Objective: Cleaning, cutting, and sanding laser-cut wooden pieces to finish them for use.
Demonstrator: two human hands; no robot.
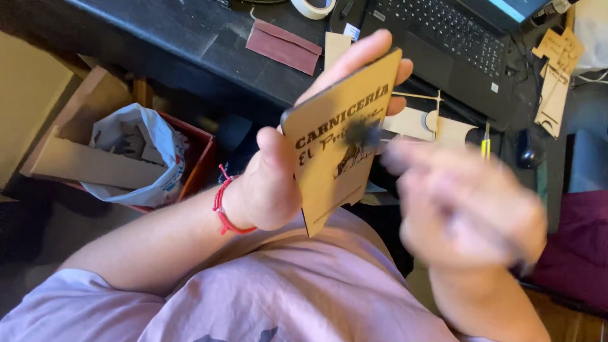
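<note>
I see a thin, flat wooden plaque (339, 145), pale tan with dark burnt edges and engraved lettering plus a small animal figure on its face. It stands tilted at the centre of the view, its top leaning toward 1 o'clock. My left hand (278, 177) grips it: thumb pressed on the front near the lower left edge, fingers wrapped behind and showing past the top edge. A red cord bracelet (223, 209) circles that wrist.

My right hand (468, 209), at 4 o'clock from the plaque, is heavily motion-blurred. A dark smudge sits on the plaque's face near its fingertips; I cannot tell whether the hand holds a tool or how far it is closed.

At 12 o'clock lies a reddish-brown sheet (284, 45) on the black desk (190, 44), and a laptop (456, 44) at 1 o'clock is cut off by the frame. At 9 o'clock a red bin (199, 155) holds a crumpled white bag.
</note>
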